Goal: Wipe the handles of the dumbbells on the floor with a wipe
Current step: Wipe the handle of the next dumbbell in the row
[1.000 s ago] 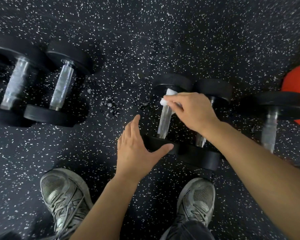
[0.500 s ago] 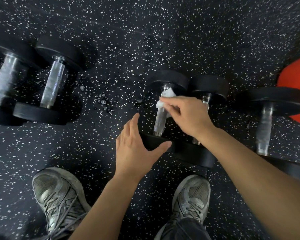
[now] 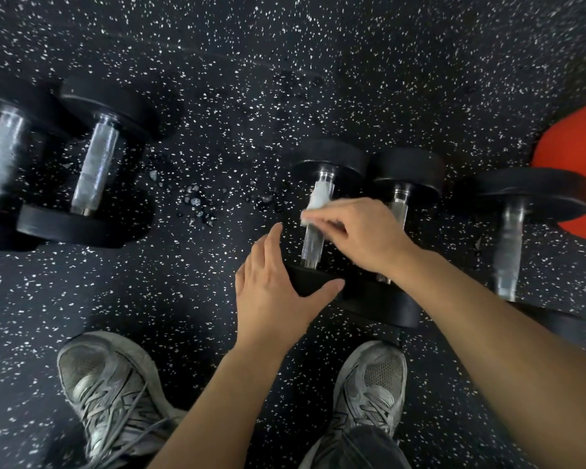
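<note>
Several black dumbbells with metal handles lie on the speckled black floor. My right hand pinches a white wipe around the handle of the middle dumbbell, about halfway along it. My left hand rests with spread fingers against that dumbbell's near weight. A second dumbbell lies just right of it, partly under my right wrist. Another dumbbell lies farther right. Two more dumbbells lie at the left.
My two grey sneakers stand on the floor near the bottom edge. An orange round object sits at the right edge behind the far right dumbbell. Small droplets or grit dot the floor between the dumbbell groups.
My right hand has slid the wipe down the handle from the far weight toward the middle. My left hand has stayed on the near weight.
</note>
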{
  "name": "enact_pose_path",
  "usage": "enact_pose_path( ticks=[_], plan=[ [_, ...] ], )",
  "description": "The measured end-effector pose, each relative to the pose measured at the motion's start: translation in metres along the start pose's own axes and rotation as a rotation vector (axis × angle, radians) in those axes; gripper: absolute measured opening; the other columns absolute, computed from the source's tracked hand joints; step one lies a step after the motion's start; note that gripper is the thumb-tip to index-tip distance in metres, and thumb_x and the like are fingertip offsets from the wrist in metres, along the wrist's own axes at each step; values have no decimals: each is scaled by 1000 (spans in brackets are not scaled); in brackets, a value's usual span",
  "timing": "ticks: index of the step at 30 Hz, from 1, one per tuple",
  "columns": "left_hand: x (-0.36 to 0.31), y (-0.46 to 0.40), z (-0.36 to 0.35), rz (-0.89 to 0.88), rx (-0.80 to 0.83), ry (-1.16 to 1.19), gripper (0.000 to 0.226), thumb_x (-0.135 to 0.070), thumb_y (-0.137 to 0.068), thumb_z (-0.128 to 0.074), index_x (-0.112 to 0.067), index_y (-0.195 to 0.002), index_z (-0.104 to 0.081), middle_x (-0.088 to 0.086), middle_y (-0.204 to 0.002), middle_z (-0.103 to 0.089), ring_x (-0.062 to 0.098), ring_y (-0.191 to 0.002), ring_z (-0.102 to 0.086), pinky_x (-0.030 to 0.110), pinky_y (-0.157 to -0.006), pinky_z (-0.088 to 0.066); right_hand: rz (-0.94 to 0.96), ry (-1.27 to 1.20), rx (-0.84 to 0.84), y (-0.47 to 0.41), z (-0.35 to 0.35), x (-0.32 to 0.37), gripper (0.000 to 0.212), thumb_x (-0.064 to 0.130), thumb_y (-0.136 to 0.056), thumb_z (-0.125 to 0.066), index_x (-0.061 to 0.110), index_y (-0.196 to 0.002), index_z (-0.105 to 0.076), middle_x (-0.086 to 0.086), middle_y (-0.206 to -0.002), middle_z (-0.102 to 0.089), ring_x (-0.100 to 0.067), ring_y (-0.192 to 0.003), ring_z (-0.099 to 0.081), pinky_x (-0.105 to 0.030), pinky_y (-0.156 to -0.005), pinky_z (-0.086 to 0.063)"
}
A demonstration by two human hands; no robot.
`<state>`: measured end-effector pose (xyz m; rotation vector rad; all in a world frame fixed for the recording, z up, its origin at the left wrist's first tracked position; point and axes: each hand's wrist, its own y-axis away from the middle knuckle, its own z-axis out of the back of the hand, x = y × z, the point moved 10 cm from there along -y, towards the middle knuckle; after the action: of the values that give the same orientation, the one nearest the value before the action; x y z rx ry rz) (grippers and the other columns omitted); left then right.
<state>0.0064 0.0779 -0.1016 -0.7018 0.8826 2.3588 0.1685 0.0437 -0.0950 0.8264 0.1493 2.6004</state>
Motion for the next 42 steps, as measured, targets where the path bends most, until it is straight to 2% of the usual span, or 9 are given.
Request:
enact_pose_path(
  ticks=[4, 10, 14, 16, 20, 22, 28, 35, 42],
  plan=[
    [-4, 0, -4, 1, -6, 0, 120, -82, -69, -67, -30, -161, -9, -8, -163, -27, 15, -151, -25, 41, -126, -18, -5, -75, 386, 10, -35, 3, 29, 53, -95, -61, 48, -122, -69, 17, -103, -77, 0, -89, -70, -35, -88, -57],
    [-6, 0, -8, -9, -2, -18, 123, -87, -68, -64, -30, -161, -7, -7, -165, -25, 15, -153, -22, 43, -127, -18, -113, -89, -175, 4, 18, -19, 28, 41, -102, -57, 40, -128, -69, 17, -112, -74, 17, -73, -56, -9, -66, -40],
    [-6, -1, 0, -27, -19, -49, 122, -85, -69, -65, -28, -161, -9, -6, -164, -27, 16, -152, -25, 40, -125, -19, 0, -109, 190, 14, -19, 4, 31, 49, -98, -57, 43, -126, -69, 17, -120, -73, 0, -104, -67, -31, -97, -54],
    [-1, -1, 8, -25, -29, -49, 122, -86, -68, -64, -28, -161, -10, -5, -163, -29, 16, -151, -27, 41, -125, -20, 2, -136, 349, 20, -35, 9, 32, 53, -95, -57, 46, -124, -68, 17, -117, -75, -3, -104, -69, -35, -99, -53],
    [16, 0, 28, 6, -51, -47, 119, -87, -70, -61, -29, -161, -10, -5, -163, -29, 17, -151, -28, 42, -123, -21, -104, -304, -80, 2, 4, -2, 30, 39, -100, -58, 40, -129, -67, 17, -99, -75, -1, -69, -65, -32, -68, -56],
    [27, 0, 42, 18, -84, -61, 117, -87, -71, -58, -26, -161, -14, -4, -161, -33, 18, -149, -32, 43, -121, -25, -174, -271, -240, -4, 12, -9, 29, 36, -102, -59, 38, -129, -68, 26, -89, -67, 6, -67, -58, -25, -67, -50],
    [55, -2, 76, 59, -156, -81, 108, -78, -76, -61, -23, -159, -20, 0, -157, -40, 21, -144, -40, 50, -118, -33, 84, -248, 211, -3, -52, 41, 32, 48, -99, -56, 39, -126, -70, 16, -126, -71, 0, -113, -65, -30, -101, -53],
    [43, -1, 92, -22, -200, -166, 107, -74, -78, -65, -20, -160, -20, 2, -159, -38, 23, -146, -36, 48, -120, -30, -50, -274, -279, -35, -8, 19, 27, 35, -103, -58, 32, -126, -72, 14, -112, -74, 22, -76, -54, -14, -70, -43],
    [35, -6, 81, -59, -162, -183, 111, -77, -77, -66, -22, -160, -19, 2, -159, -37, 23, -144, -38, 48, -121, -28, 154, -238, 197, -28, -60, 63, 36, 54, -97, -52, 42, -126, -69, 17, -125, -71, -1, -110, -66, -32, -95, -55]
  ],
)
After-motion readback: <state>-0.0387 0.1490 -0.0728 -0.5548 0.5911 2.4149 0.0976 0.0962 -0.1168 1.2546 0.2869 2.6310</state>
